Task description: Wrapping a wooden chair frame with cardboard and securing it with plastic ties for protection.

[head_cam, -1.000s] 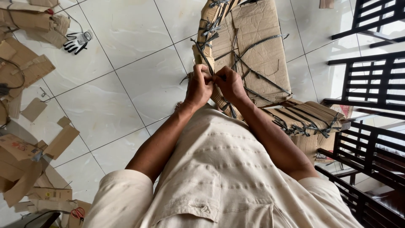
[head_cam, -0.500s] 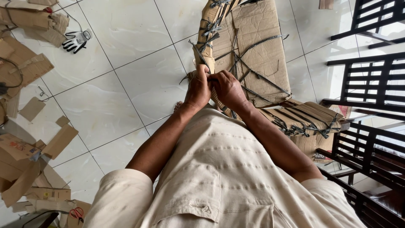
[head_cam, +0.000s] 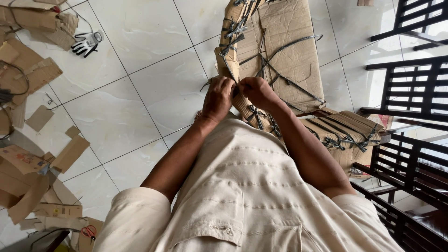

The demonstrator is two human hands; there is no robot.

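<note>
At about 12 o'clock from the person, both hands, left hand [head_cam: 218, 97] and right hand [head_cam: 255, 91], pinch closed on the thin, slippery-looking strap [head_cam: 280, 77] binding the stiff, light-looking cardboard-wrapped piece [head_cam: 284, 44], best gripped by its edge.

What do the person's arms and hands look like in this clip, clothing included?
Both hands, left hand and right hand, are bare: no gloves, rings or watch visible. The forearms are uncovered; a cream short-sleeved shirt with stitched seams ends above the elbows.

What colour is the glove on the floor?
The glove is white with black fingers, seen in the head view.
</note>
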